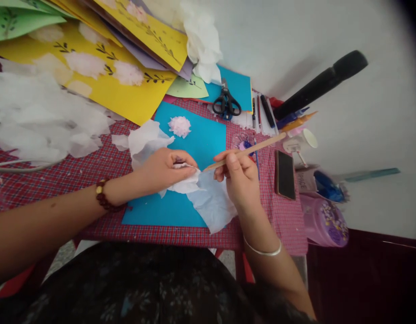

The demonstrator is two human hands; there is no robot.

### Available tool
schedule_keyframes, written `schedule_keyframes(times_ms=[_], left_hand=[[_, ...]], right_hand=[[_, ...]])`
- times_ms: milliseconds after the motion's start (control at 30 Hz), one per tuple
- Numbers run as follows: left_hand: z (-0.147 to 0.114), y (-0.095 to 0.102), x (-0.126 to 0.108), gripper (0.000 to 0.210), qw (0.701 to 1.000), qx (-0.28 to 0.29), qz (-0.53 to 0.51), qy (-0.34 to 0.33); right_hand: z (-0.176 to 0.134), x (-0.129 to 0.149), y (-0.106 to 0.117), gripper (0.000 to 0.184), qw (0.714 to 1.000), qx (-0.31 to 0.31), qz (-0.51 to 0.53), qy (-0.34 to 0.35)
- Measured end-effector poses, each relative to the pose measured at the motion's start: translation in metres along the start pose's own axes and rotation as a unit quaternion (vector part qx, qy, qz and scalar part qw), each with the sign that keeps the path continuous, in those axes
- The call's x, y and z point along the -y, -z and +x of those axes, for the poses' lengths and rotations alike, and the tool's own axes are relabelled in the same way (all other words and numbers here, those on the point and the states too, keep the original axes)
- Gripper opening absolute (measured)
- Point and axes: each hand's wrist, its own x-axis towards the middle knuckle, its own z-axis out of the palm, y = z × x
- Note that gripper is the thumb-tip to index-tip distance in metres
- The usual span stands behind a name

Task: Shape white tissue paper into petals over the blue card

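From the head view: pinching white tissue firmly enough to stay put in the left hand, over the blue sheet; gripping the wooden stick in the right hand, with its tip just beside the tissue's edge, too close to tell touching from apart. Best to pinch lightly near that edge, steer the tip with small wrist turns, and avoid pressing hard, for fear of tearing. Worth sparing the fluffy pink flower on the sheet

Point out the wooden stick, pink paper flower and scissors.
Wooden stick (263, 144), head view: on its bare upper length.
Pink paper flower (180, 127), head view: middle of its ruffled top.
Scissors (225, 93), head view: where the handles meet.
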Motion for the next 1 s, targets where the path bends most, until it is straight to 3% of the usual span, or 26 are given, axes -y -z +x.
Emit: schedule_keyframes(times_ms=[167, 400, 1000], left_hand=[[0.001, -0.0003, -0.0006, 0.021, 1.0, -0.013, 0.002, 0.005], [0.0002, -0.002, 0.0011, 0.019, 1.0, -0.011, 0.01, -0.025], [0.0008, -0.002, 0.0024, 0.019, 0.999, -0.015, 0.014, -0.026]], right_hand=[[-0.0023, -0.0007, -0.0017, 0.025, 0.999, -0.009, -0.008, 0.044], [-0.002, 0.0021, -0.0032, 0.025, 0.997, 0.008, -0.057, 0.046], [-0.002, 0.0049, -0.0039, 0.025, 0.996, 0.008, -0.075, 0.051]])
